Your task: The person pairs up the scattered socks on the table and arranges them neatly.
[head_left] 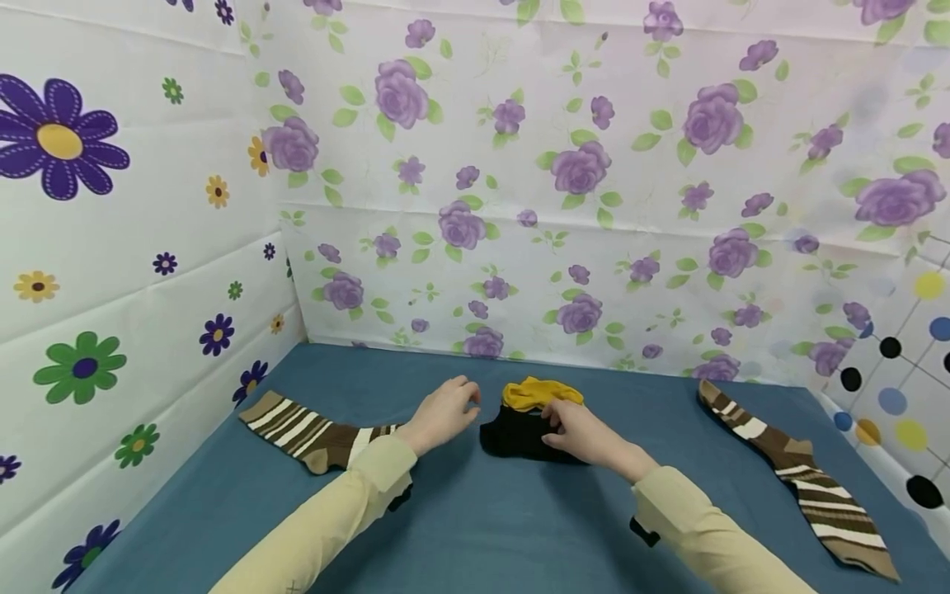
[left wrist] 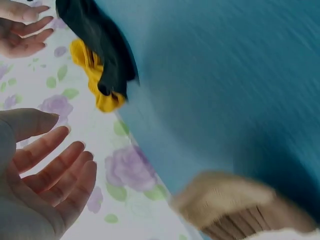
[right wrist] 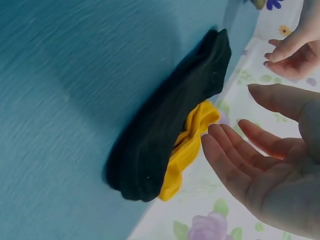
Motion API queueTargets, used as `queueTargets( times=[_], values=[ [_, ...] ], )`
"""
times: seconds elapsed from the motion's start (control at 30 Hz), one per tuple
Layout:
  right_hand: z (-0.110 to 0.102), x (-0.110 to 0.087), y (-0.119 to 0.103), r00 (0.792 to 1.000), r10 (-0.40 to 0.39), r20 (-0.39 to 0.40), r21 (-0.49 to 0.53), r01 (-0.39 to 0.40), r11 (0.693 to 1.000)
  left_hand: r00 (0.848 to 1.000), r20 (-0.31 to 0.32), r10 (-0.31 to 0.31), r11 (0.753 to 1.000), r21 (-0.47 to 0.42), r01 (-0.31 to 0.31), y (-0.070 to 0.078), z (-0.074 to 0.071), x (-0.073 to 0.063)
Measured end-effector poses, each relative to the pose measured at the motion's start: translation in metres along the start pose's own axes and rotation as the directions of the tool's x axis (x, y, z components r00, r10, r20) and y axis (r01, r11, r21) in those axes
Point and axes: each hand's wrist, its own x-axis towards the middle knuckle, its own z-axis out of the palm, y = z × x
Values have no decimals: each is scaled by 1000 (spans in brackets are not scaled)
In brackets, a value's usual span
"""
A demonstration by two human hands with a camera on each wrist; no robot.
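A black sock [head_left: 512, 435] lies flat on the blue cloth, with a crumpled yellow sock [head_left: 540, 393] just behind it. My right hand [head_left: 582, 433] hovers over their right side, fingers loosely bent and holding nothing; in the right wrist view a gap shows between its fingertips and the black sock [right wrist: 170, 120]. To the left, my left hand [head_left: 443, 414] hangs in the air with relaxed, spread fingers and nothing in them. Beneath that forearm lies a brown striped sock [head_left: 319, 433], partly hidden by the wrist. The left wrist view shows its tan part [left wrist: 225, 197], blurred.
Another brown striped sock [head_left: 801, 470] is stretched out on the right of the blue-covered table [head_left: 475, 528]. A wall sheet with purple roses [head_left: 475, 223] closes off the back. Patterned sheets also stand at the left [head_left: 148, 289] and right sides.
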Motion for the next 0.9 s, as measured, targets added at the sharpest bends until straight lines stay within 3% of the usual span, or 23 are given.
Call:
queueTargets(
  times=[0.53,0.9],
  values=[
    [3,3,-11,1000,-17,-25,84,19,996,993,-46,-105,994,7,105,-34,-15,-22],
    [12,14,-29,999,-36,-11,138,38,990,976,-73,-207,978,16,209,-68,-30,-39]
  ],
)
